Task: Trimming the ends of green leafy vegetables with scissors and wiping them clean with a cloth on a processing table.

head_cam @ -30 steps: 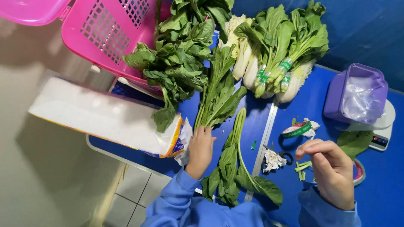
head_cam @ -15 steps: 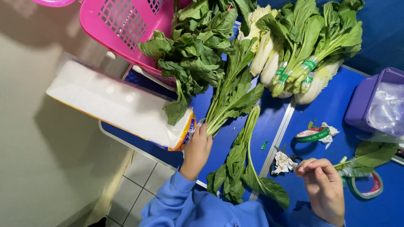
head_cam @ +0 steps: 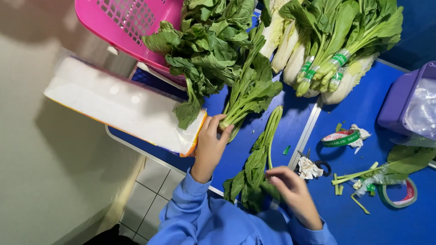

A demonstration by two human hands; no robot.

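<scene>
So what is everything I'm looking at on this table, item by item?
table: one, blue, under everything.
basket: one, pink, top left.
loose leafy greens: a pile, green, beside the basket.
small greens bunch: one, green, stems at the left hand.
long greens stalk: one, green, by the right hand.
banded bunches: several, green and white, top right.
wrapped pack: one, white, left edge of table.
tape rolls: two, green and white, right side.
tub: one, purple, far right.
scissors: one pair, dark handles, centre.
trimmings: a few, green, lower right.
left hand: touches the bunch stems.
right hand: on the stalk's leaves.
</scene>
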